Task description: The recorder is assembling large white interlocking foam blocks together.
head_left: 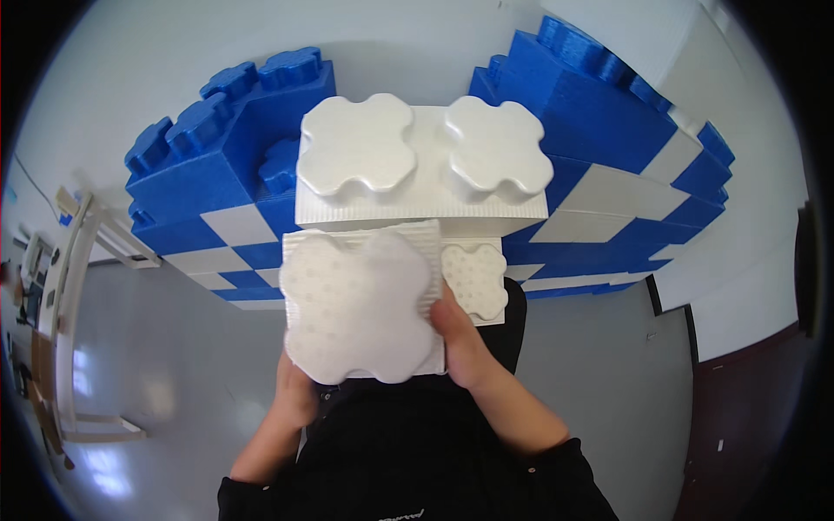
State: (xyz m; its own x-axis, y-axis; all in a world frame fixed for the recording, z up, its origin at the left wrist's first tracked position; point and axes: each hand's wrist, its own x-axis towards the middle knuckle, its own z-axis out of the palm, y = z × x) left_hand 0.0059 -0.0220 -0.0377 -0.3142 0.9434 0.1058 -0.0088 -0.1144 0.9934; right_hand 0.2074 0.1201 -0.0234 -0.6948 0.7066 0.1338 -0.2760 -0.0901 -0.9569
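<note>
Between my two hands I hold a large white toy building block (360, 304) with one clover-shaped stud facing up. My left hand (297, 392) grips its lower left side, with the fingers mostly hidden behind it. On the right edge, my right hand (462, 343) presses with the thumb showing. Just beyond is a longer white block (426, 208) with two clover studs, set between blue stacks. Partly behind the held block, a smaller white block (476, 282) with a dimpled stud sits lower down, near my right hand.
Blue and white block walls rise at the left (187, 230) and right (599, 204), with studs on top. A white frame stand (65, 347) stands on the grey floor (191, 365) at the far left. At the right edge is a dark red panel (738, 417).
</note>
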